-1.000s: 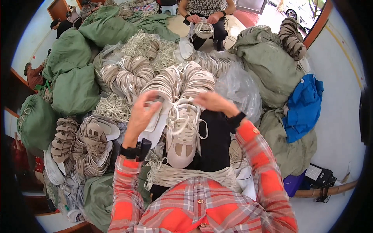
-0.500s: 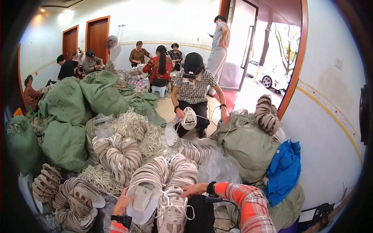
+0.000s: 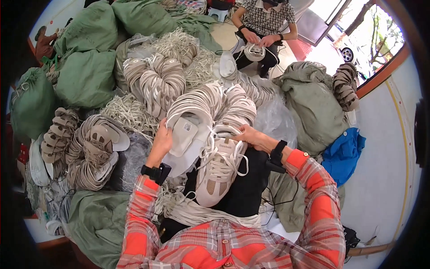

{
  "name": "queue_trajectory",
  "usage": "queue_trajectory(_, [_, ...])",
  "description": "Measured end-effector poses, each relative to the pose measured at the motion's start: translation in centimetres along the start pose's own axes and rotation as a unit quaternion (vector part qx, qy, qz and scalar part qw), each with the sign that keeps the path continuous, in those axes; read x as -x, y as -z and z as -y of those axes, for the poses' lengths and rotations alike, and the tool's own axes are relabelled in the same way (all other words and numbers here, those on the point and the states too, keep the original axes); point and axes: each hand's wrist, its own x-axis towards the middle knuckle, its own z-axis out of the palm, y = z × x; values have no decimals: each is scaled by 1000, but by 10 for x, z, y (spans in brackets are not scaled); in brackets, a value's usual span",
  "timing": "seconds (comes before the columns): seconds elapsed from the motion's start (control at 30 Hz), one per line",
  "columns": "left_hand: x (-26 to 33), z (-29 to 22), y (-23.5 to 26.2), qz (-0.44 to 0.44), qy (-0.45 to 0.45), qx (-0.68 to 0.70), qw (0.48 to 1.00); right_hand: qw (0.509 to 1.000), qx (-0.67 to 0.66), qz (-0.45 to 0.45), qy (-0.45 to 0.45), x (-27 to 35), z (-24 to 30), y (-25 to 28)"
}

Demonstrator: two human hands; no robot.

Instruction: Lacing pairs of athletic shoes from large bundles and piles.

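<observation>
**Head tips back down onto the lap and the shoe upper**

Since half a second ago the view has dropped from the far wall and the group of people by the doors to the person's own lap; the shoe upper (image 3: 220, 167) has stayed between both hands, as it was a full second back.

Left hand (image 3: 163, 140): fingers curled shut over the edge of a pale insole (image 3: 186, 134), which lies just right of that hand and bears one small white rectangular label near its middle. Right hand (image 3: 251, 135): closed in a pinch on the collar of the beige laced upper, whose toe points back toward the person's plaid shirt. White laces (image 3: 233, 163) hang loose below the right hand. Each wrist carries one black band, two in all.

Under the upper lies a black cloth (image 3: 245, 188) across the lap. Beyond both hands arch two curved rows of stacked uppers (image 3: 210, 101); a third row (image 3: 154, 78) sits further off to the left. Left of the left hand lie more stacked soles (image 3: 92, 150). Green sacks (image 3: 87, 76) stand far left, at least four of them, and one grey-green sack (image 3: 309, 103) lies beyond the right hand, with one blue cloth (image 3: 342, 152) to its right. Straight ahead sits another person (image 3: 268, 20), hands on a shoe. Floor pale; open doorway at the upper right.
</observation>
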Motion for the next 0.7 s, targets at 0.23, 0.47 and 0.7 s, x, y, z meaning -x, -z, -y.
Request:
queue_trajectory(0.23, [11, -11, 1, 5, 59, -60, 996, 987, -136, 37, 80, 50, 32, 2])
queue_trajectory(0.47, [-13, -7, -3, -13, -14, -131, 991, 933, -332, -4, 141, 72, 37, -88])
queue_trajectory(0.7, [-5, -29, 33, 166, -24, 51, 984, 924, -264, -115, 252, -18, 71, -178])
